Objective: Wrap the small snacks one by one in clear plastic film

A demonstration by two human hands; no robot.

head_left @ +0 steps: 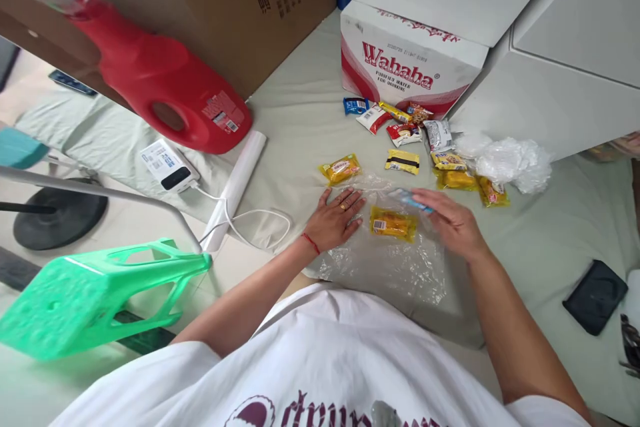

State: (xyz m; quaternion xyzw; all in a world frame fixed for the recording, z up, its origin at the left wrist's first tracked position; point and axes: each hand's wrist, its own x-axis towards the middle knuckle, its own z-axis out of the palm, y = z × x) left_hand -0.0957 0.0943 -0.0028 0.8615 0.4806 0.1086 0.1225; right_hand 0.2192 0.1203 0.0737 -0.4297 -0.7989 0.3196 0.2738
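Observation:
My left hand (334, 219) lies flat with fingers spread on a clear plastic sheet or bag (425, 270). On that plastic, between my hands, rests a yellow-wrapped snack (393, 224) with a barcode label. My right hand (454, 223) is closed, its fingers pinching a small blue item (418, 201) at the plastic's upper edge; its kind cannot be made out. Just beyond my left hand is another yellow snack packet (341, 169). A flat yellow packet with a dark stripe (403, 161) lies farther right.
Several small snack packets (404, 134) lie before a Wahaha carton (400, 67). Crumpled clear plastic (520, 160) sits right of them. At left are a red jug (175, 90), a white roll (235, 190), a white device (170, 165) with a cable, and a green stool (65, 300).

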